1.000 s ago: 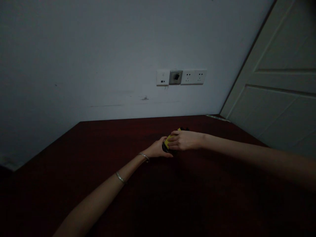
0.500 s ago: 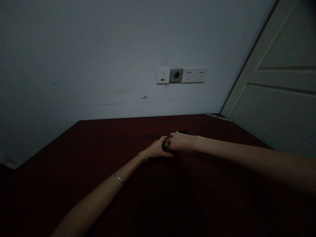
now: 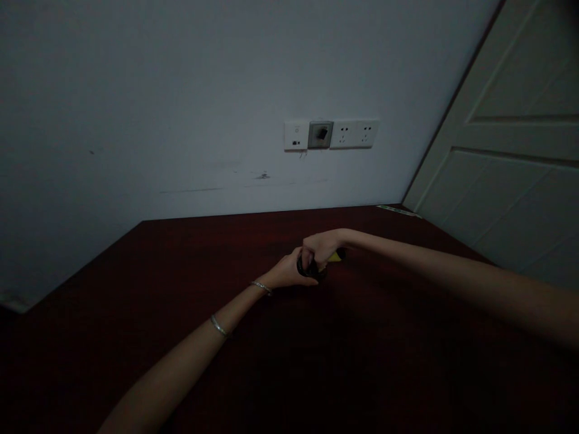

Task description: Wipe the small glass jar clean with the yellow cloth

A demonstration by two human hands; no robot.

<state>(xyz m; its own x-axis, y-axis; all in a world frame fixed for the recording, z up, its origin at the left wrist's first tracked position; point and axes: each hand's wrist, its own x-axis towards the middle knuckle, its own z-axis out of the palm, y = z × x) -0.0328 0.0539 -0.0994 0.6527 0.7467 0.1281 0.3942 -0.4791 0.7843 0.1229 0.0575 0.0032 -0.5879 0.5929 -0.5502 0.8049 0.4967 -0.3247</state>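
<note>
My left hand [image 3: 289, 269] is closed round the side of a small dark, round, shiny container [image 3: 309, 270] on the table. Its thumb lies along the near side and its fingers along the far side. Above the container's top, my right hand [image 3: 320, 247] is bent down, with its fingers wrapped round a yellow-and-black object [image 3: 335, 257]. Only one end of that object shows, sticking out to the right below the wrist. Fingers and dim light hide its other end and the inside of the container, so I cannot tell its kind.
The dark red table [image 3: 217, 247] runs back to a pale wall [image 3: 190, 90]. A row of sockets and switches [image 3: 332, 135] is set in that wall. A white panelled door [image 3: 511, 163] stands at the right, and a thin pale strip [image 3: 398, 210] lies at the table's back right corner.
My right hand has turned and its wrist has risen. The yellow-and-black object's visible end has swung from the far side of the hand to below the wrist. My left hand keeps its hold.
</note>
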